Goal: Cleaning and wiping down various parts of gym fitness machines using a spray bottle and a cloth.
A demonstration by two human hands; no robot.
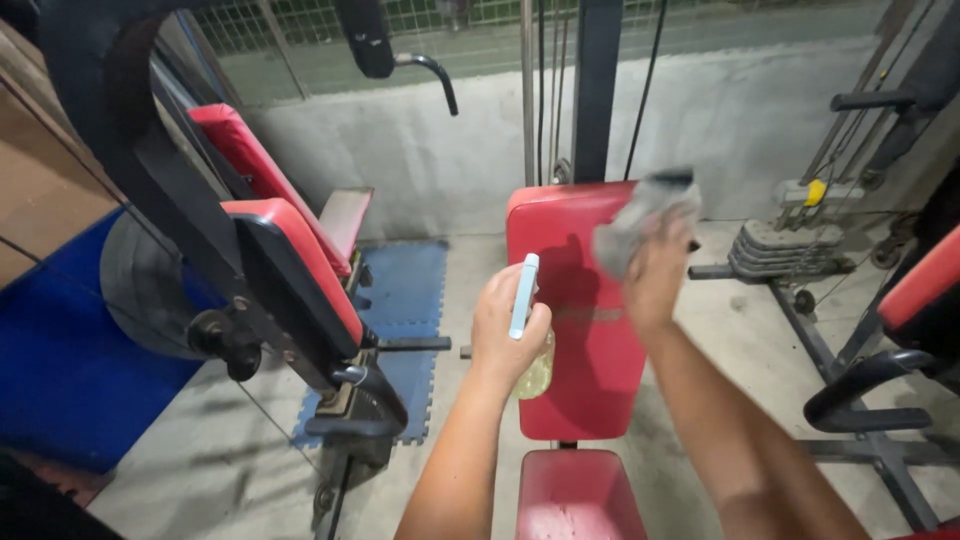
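My left hand (503, 328) grips a spray bottle (527, 322) with a pale blue top and a clear yellowish body, held over the red backrest pad (580, 360) of a gym seat. My right hand (655, 275) presses a grey cloth (640, 215) against the upper right part of that pad. Below the backrest, the red seat pad (575, 495) shows at the bottom edge. Both forearms reach in from below.
A black machine frame with red pads (285, 250) stands close on the left, with a weight plate (145, 285) and blue floor mats (405, 290). A weight stack (785, 250) and another black-and-red machine (900, 330) are on the right. A concrete wall is behind.
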